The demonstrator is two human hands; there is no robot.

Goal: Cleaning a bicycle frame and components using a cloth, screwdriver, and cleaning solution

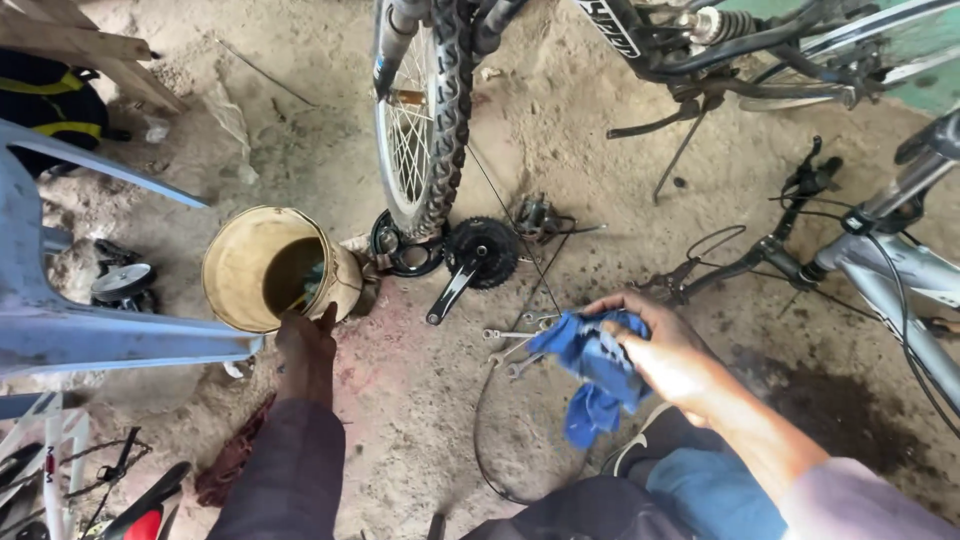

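Our left hand [305, 340] is at the bucket [268, 268] rim, fingers loose, holding nothing afaict. Right hand [668, 350] grips the blue rag [590, 365], w/ spanners [515, 345] on the floor just left of it.

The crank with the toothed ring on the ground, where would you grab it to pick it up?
Probably by the straight arm of the crank, near its lower end, coming from the side of the right hand with the blue rag. That arm juts out free; the toothed ring is sharp and lies close to the bicycle wheel.
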